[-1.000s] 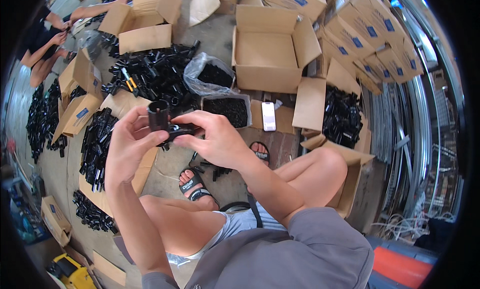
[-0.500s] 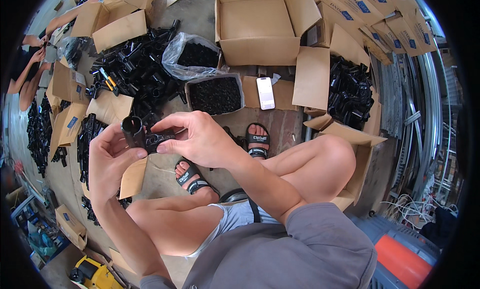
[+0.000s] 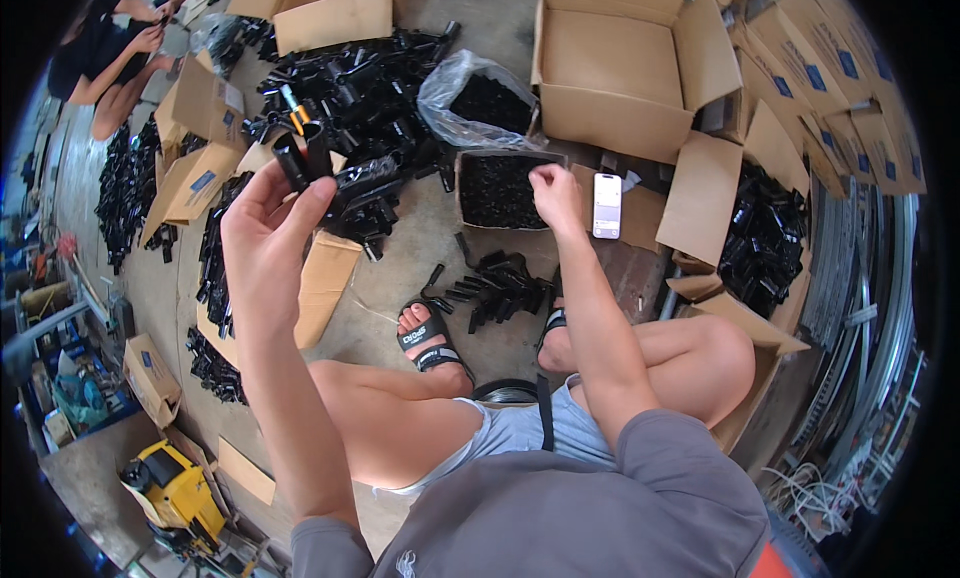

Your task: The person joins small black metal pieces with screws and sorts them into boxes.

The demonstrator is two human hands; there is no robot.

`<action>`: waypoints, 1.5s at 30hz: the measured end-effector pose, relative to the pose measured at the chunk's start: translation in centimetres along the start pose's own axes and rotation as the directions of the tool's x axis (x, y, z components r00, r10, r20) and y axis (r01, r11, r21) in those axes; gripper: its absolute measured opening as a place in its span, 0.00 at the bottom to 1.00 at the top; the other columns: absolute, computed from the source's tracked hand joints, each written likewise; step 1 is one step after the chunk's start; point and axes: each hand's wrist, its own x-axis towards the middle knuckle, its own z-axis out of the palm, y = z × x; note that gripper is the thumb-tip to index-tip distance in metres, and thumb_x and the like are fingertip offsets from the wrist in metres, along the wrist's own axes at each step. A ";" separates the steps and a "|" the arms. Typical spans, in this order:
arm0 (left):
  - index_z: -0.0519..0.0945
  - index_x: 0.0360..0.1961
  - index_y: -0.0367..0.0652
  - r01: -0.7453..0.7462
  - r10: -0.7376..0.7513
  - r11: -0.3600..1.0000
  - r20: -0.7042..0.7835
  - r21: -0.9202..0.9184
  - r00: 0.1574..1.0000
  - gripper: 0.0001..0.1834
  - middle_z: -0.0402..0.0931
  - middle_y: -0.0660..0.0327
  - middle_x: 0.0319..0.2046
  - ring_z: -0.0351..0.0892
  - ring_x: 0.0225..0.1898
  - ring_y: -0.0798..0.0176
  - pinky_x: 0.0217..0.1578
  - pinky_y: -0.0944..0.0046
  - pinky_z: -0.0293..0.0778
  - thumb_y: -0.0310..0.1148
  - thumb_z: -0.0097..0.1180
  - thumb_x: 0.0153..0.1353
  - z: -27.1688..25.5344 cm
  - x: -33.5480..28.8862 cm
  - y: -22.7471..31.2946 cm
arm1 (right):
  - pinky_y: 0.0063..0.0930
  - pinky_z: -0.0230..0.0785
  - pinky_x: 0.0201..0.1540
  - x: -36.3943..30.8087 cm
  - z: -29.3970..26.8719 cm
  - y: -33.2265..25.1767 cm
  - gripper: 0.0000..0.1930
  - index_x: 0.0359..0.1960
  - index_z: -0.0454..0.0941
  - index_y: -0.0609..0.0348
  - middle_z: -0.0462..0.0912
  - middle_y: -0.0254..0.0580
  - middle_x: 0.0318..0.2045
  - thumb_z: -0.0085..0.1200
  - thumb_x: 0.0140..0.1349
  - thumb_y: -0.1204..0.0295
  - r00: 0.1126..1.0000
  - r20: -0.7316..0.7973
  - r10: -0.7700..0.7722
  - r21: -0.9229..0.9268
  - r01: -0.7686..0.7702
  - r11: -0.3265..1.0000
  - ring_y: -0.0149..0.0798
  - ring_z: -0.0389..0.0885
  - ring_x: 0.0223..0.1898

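Observation:
My left hand (image 3: 268, 228) is raised at the left, its fingers closed around a black tubular plastic fitting (image 3: 289, 163) whose round open end faces up. Over the right rim of a small carton (image 3: 512, 227) hovers my right hand (image 3: 557, 197), fingers pinched together; whatever they hold, if anything, is hidden. Small black plastic pieces (image 3: 492, 186) fill that carton. Just beyond it, a clear plastic bag (image 3: 440, 103) holds more of them. A heap of black tubular fittings (image 3: 345, 98) lies past my left hand.
Loose black parts (image 3: 500, 283) lie on the floor between my sandalled feet. A phone (image 3: 607, 206) rests on cardboard right of the carton. A large open box (image 3: 610, 68) stands at the back; another with black fittings (image 3: 765, 238) stands right. A co-worker (image 3: 115, 53) sits far left.
My right hand has left the fitting and moved right, to the small carton. My left hand still holds the fitting. The view has shifted, exposing the loose parts between my feet.

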 end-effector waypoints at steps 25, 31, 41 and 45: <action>0.80 0.53 0.29 0.003 -0.038 0.976 -0.159 -0.216 0.987 0.18 0.86 0.59 0.44 0.84 0.43 0.70 0.45 0.69 0.80 0.22 0.68 0.62 -4.2 0.0 1.0 | 0.47 0.76 0.61 14.9 13.6 -10.0 0.15 0.53 0.85 0.61 0.83 0.58 0.57 0.56 0.65 0.75 0.971 0.195 0.136 -0.595 0.006 0.804 0.56 0.82 0.60; 0.80 0.53 0.29 -0.017 -0.016 0.981 -0.169 -0.194 0.985 0.18 0.86 0.58 0.44 0.84 0.43 0.70 0.45 0.69 0.80 0.23 0.68 0.63 -4.5 0.4 1.0 | 0.48 0.75 0.59 16.2 13.0 -6.6 0.16 0.45 0.88 0.61 0.86 0.58 0.52 0.68 0.60 0.64 0.974 0.169 0.148 -0.460 -0.055 0.886 0.57 0.83 0.57; 0.82 0.54 0.35 0.019 -0.083 0.919 -0.146 -0.395 0.986 0.17 0.84 0.64 0.45 0.81 0.44 0.74 0.50 0.70 0.78 0.26 0.67 0.65 -4.6 -0.3 1.8 | 0.48 0.77 0.59 15.2 13.6 -9.0 0.12 0.45 0.87 0.52 0.86 0.55 0.52 0.62 0.60 0.69 0.992 0.071 0.105 -0.372 -0.071 0.925 0.58 0.83 0.57; 0.82 0.54 0.35 0.012 -0.074 0.916 -0.140 -0.402 0.987 0.16 0.84 0.64 0.45 0.81 0.43 0.74 0.49 0.70 0.78 0.25 0.67 0.65 -4.2 0.2 1.8 | 0.48 0.78 0.58 16.3 13.9 -8.2 0.11 0.44 0.87 0.52 0.87 0.54 0.51 0.62 0.59 0.71 0.995 0.056 0.084 -0.368 -0.058 0.928 0.57 0.85 0.55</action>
